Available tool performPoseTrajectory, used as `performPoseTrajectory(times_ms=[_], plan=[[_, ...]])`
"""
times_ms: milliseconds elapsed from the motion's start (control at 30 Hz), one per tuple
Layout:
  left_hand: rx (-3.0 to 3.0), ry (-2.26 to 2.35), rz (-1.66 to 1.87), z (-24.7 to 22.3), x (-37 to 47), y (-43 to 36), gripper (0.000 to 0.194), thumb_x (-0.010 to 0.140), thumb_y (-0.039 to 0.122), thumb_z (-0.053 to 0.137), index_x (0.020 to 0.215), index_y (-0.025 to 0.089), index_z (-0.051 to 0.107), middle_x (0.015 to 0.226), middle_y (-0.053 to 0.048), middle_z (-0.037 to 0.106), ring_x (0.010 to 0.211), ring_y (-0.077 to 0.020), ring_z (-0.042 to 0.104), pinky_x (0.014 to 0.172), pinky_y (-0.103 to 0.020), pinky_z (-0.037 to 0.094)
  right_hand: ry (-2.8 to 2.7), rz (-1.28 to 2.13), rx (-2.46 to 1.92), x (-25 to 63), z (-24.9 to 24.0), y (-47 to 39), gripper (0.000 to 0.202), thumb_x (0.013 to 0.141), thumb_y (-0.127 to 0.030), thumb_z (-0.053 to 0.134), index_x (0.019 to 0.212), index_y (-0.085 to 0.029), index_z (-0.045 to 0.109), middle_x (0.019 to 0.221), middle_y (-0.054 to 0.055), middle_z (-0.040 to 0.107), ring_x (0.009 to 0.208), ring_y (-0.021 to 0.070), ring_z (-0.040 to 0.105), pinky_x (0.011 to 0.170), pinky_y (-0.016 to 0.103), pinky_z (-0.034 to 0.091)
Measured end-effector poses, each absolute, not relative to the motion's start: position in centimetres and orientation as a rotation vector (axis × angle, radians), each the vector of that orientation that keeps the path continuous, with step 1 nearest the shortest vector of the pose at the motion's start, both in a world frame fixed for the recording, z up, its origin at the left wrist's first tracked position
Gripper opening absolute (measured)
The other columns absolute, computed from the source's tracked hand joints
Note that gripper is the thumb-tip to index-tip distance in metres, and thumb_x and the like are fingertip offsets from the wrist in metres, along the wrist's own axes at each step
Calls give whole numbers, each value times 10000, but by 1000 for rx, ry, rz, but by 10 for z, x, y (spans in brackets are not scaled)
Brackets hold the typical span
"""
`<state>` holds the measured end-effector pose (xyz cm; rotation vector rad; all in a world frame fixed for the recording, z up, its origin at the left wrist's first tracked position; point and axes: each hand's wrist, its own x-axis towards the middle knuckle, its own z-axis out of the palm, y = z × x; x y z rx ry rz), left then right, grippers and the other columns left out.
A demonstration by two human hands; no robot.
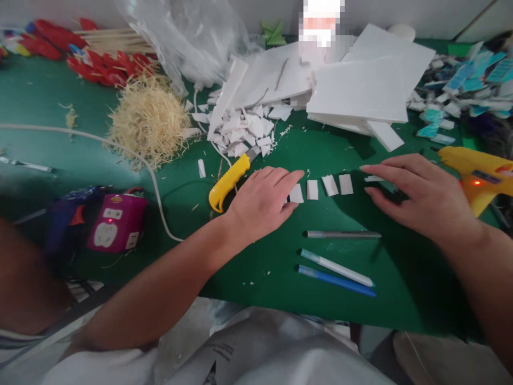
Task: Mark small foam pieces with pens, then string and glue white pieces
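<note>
Small white foam pieces lie in a short row on the green table. My left hand point(260, 200) is at the row's left end, its thumb and forefinger closed about the edges of a white foam piece point(296, 193). To its right lie more foam pieces point(329, 185), apart from both hands. My right hand point(425, 195) hovers past the row's right end, thumb and fingers spread around a thin white sliver point(373, 179) without visibly gripping it. Just beyond my left wrist rests a yellow utility knife point(230, 182), its blade against the scraps.
Three pens, a grey one point(342, 235), a white one point(339, 268) and a blue one point(336, 280), lie in front. A yellow glue gun point(476, 171) stands right. Foam sheets point(360, 85), foam scraps point(244, 128), straw point(150, 120) and a magenta power socket point(118, 222) surround the work.
</note>
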<state>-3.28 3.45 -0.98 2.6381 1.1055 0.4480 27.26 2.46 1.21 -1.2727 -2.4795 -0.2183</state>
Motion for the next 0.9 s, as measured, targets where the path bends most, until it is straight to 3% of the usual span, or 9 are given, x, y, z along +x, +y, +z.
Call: performPoseTrajectory(times_ms=[267,533,767,900], plan=[[2636,1120,411,-9,-32,34,439,983,247,592,1399,110,553,1214,-143,701,1136,-267,649,967,-410,537,-2501,-251,-1226,286,17,7,502,864,-146,651,1344,-284,596,1113,92,758,938,268,745,788,397,622],[2630,1119,392,-8,-33,35,442,989,260,591,1404,112,551,1220,-140,703,1133,-264,650,960,-404,541,-2595,-151,-1436,298,11,8,347,884,-162,547,1167,-263,720,1136,87,771,940,288,737,809,450,609],[2629,1126,397,-8,-32,34,447,978,253,614,1397,106,561,1218,-138,706,1137,-264,651,965,-401,541,-2473,-147,-1535,284,19,7,354,934,-323,614,1284,-316,664,1095,87,773,962,327,740,832,508,618],[2648,1105,425,-8,-32,34,441,975,245,618,1385,87,573,1202,-146,710,1111,-263,658,950,-398,547,-2468,-103,-1508,278,18,11,267,946,-329,605,1190,-275,698,1093,92,782,956,312,750,823,478,624]])
